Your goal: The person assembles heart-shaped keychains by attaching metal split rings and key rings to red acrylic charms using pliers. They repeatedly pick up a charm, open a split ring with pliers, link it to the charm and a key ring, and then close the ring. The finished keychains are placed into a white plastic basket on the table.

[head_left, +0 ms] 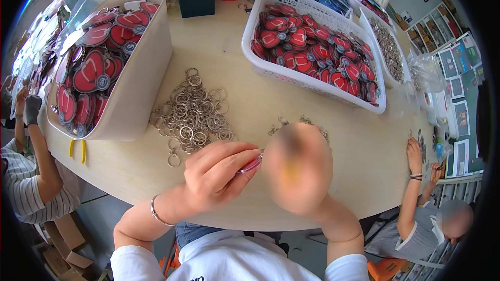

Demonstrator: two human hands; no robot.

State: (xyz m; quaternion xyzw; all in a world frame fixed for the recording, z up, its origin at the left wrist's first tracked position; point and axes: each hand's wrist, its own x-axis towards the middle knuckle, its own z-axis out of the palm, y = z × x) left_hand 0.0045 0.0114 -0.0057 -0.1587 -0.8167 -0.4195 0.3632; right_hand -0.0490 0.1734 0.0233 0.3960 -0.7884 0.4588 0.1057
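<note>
My left hand (213,174) pinches a red keychain charm (251,164) edge-on between thumb and fingers, its metal fitting toward my right hand. My right hand (297,187) is close beside it, but a blurred patch covers its fingers. A dark and a yellow smear show within that patch; I cannot make out what they are. Beyond my left hand lies a loose heap of silver key rings (192,109), some linked to short chains. Small metal fittings (282,122) lie just past my right hand, partly hidden by it.
A deep white bin (151,67) of red charms stands at left, with yellow-handled pliers (77,151) beside it. A white basket (317,93) of similar charms stands at right; beyond it, a tray (385,44) holds metal parts. Other people (36,171) work at both sides.
</note>
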